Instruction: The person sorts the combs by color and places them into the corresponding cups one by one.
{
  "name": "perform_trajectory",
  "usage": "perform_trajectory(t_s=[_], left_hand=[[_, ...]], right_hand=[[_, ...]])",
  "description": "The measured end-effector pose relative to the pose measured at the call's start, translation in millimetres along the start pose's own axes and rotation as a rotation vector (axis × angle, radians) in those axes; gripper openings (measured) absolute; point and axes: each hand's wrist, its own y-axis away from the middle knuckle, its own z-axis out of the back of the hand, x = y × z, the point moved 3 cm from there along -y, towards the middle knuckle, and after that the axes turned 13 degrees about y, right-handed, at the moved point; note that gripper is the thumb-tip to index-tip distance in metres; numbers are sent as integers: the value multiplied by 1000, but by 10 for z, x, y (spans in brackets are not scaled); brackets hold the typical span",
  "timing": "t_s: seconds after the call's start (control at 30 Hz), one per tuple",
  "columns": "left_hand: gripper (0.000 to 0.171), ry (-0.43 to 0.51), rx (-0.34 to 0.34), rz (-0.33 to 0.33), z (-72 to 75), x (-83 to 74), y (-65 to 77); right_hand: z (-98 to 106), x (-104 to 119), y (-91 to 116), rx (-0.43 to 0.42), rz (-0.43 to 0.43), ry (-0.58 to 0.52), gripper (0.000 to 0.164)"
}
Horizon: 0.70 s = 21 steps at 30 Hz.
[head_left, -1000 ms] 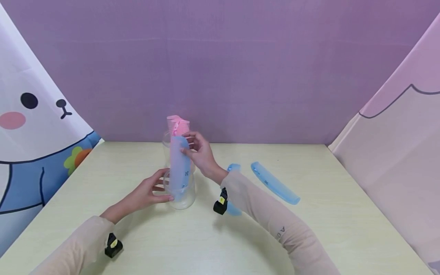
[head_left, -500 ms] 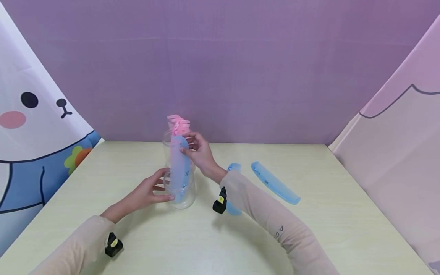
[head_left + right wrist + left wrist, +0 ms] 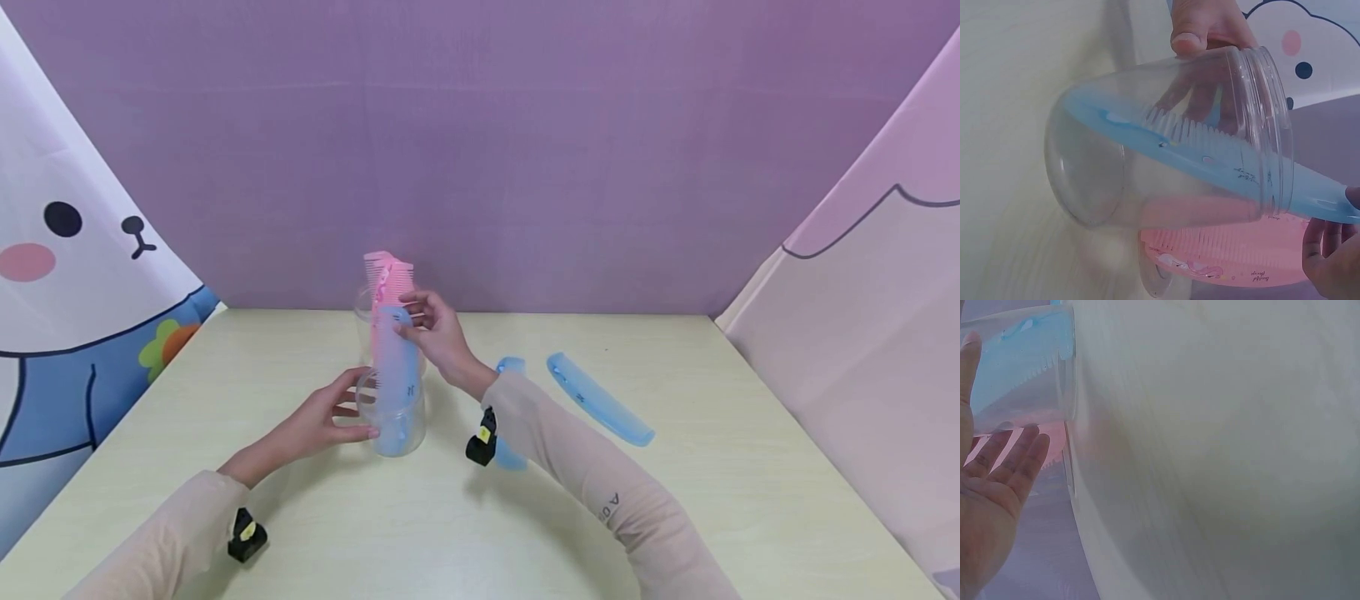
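Note:
Upright on the table, a clear plastic jar [image 3: 417, 427] stands with my left hand [image 3: 318, 427] around its left side, thumb in front and fingers behind. A blue comb [image 3: 397, 358] leans inside that jar, and in the right wrist view the comb [image 3: 1210, 169] has its lower tip at the jar's base. My right hand [image 3: 444, 343] pinches its upper end, above the rim. Just behind, pink combs [image 3: 393, 279] stand in a second clear jar [image 3: 363, 325], mostly hidden by the front jar and comb.
Another blue comb [image 3: 600, 400] lies flat at the right of the table. One more blue comb [image 3: 512, 456] is partly covered by my right forearm. A purple cloth backdrop [image 3: 570, 167] rises at the table's far edge.
The blue comb has slid lower into the front jar, its top end dropping a little. My left hand and the jar have stayed put.

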Motion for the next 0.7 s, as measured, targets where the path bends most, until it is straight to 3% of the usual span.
perform_trajectory(t_s=[0.37, 0.7], left_hand=[[75, 1, 5, -18, 5, 25, -3], [76, -5, 4, 1, 15, 11, 5]], right_hand=[[84, 29, 10, 1, -20, 7, 41], [302, 10, 28, 3, -10, 50, 40]])
